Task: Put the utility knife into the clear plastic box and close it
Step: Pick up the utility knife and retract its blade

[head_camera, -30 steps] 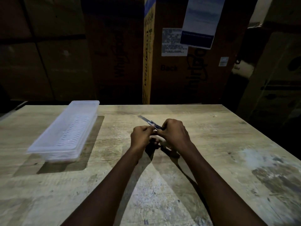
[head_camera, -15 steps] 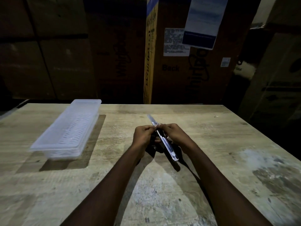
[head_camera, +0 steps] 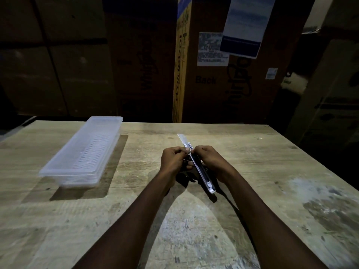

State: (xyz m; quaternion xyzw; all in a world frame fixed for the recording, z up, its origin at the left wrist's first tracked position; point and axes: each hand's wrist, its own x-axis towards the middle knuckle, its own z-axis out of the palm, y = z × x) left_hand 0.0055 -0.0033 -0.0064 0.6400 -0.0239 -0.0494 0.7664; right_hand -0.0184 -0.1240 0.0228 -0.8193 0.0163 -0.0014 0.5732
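Far left on my feed, the clear plastic box (head_camera: 83, 152) sits on the wooden table (head_camera: 272, 162), long and narrow, running away from me toward the table's back edge. Its lid is on, and through the hazy plastic I make out a ribbed pattern inside; the box throws a dark shadow to its right. It is well apart from both hands.

Moving toward the middle, the left hand (head_camera: 173, 162) is curled with its fingertips pinching at the upper part of the utility knife (head_camera: 198, 166), right where the blade leaves the handle. The knife lies between the two hands, lifted above the table, pointing away from me and slightly left. Its pale blade (head_camera: 182, 138) is extended and sticks out beyond the knuckles, while the dark handle with a bright metal edge slants back toward me and to the right, its butt end hanging free below the wrists.

The right hand (head_camera: 210, 160) is closed around the knife's handle from the other side, thumb and fingers meeting the left hand's at the blade end.

Behind the table, dim cardboard cartons (head_camera: 223, 74) are stacked, with paper labels on them.
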